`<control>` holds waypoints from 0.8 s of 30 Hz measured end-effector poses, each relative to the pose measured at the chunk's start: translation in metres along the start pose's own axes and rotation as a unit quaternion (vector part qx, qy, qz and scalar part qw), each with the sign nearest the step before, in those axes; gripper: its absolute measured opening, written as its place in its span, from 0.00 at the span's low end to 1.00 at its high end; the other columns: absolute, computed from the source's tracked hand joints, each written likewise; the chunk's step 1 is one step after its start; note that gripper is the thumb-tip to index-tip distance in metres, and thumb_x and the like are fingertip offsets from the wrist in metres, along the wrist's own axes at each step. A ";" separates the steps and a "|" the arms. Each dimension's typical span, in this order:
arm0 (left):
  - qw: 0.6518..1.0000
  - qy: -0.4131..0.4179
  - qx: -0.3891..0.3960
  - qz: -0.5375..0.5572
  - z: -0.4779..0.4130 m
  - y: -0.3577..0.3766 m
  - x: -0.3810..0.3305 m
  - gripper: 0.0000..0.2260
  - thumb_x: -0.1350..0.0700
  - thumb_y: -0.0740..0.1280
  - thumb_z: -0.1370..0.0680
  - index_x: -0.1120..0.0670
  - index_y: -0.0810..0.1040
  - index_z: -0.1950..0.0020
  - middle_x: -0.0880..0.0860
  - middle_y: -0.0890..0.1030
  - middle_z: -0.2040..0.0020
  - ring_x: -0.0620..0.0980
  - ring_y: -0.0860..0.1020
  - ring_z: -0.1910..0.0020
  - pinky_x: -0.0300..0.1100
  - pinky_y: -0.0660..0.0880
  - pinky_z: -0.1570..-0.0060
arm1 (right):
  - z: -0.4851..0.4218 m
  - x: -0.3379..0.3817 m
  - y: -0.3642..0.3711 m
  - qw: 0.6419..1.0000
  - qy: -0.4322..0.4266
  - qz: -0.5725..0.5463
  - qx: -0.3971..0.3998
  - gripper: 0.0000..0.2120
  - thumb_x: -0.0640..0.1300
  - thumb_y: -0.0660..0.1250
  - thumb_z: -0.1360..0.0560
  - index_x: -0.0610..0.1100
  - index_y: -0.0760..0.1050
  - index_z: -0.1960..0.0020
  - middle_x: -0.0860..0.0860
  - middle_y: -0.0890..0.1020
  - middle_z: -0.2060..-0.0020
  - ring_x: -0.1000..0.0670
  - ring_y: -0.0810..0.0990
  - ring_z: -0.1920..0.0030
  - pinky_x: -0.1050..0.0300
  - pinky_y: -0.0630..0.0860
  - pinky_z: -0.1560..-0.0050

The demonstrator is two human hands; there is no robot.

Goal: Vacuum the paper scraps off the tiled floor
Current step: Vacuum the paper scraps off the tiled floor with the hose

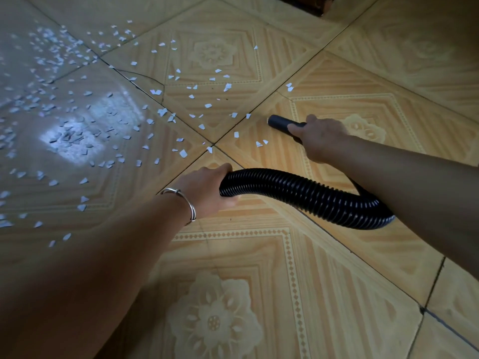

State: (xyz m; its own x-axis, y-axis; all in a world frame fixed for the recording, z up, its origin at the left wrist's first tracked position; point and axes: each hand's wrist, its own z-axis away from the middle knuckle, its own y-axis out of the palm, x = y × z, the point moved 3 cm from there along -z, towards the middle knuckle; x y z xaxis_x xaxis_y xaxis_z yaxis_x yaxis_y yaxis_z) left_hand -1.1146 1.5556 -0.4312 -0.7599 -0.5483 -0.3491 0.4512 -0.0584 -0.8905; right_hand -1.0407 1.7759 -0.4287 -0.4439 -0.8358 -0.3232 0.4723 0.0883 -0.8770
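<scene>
The right hand (317, 137) grips the black nozzle (278, 122) low over the tiled floor (259, 255), the left hand (207, 187) clasps the ribbed hose (298, 190), and white paper scraps (181, 110) lie scattered just beyond the nozzle's mouth and leftward.

dim scene, and the light looks to come from the far left, going by the shine. there's a big white glare (77, 130) on the glossy floor (259, 255), washing the left tiles to grey-blue. scraps (183, 153) inside that patch lose contrast, and some read dark against it. centre tiles are warm, evenly lit and sharp enough to show the pattern. left arm (90, 268) sits in deep shadow near the bottom corner, right arm (414, 182) dark too. black hose (298, 187) catches small highlights along its ribs. bracelet (188, 203) glints. corners fall off dark, top right darkest. grout lines bow with the wide lens, and the far-left scraps go soft and smeared.
</scene>
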 end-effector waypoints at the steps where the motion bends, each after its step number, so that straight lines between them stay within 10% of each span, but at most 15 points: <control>1: 1.000 0.007 0.007 -0.006 0.002 -0.005 -0.002 0.12 0.44 0.65 0.26 0.48 0.65 0.55 0.45 0.73 0.66 0.48 0.75 0.65 0.40 0.68 0.68 | 0.005 0.000 0.002 1.000 -0.004 0.001 0.004 0.30 0.37 0.62 0.23 0.53 0.56 0.26 0.43 0.68 0.45 0.44 0.74 0.54 0.53 0.71 0.61; 24: 0.999 0.044 -0.016 -0.005 0.048 -0.045 0.083 0.09 0.48 0.63 0.26 0.50 0.65 0.54 0.47 0.72 0.66 0.51 0.74 0.64 0.39 0.64 0.71 | 0.034 0.107 -0.058 0.993 0.053 0.074 0.072 0.29 0.37 0.62 0.22 0.52 0.58 0.26 0.44 0.68 0.47 0.45 0.74 0.50 0.55 0.71 0.60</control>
State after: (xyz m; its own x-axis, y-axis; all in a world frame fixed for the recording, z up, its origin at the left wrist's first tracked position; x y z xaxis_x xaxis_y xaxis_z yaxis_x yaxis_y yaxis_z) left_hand -1.1756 1.4724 -0.4060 -0.8026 -0.4730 -0.3634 0.4297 -0.0360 -0.9022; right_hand -1.0905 1.6627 -0.4003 -0.4349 -0.7570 -0.4877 0.6390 0.1221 -0.7594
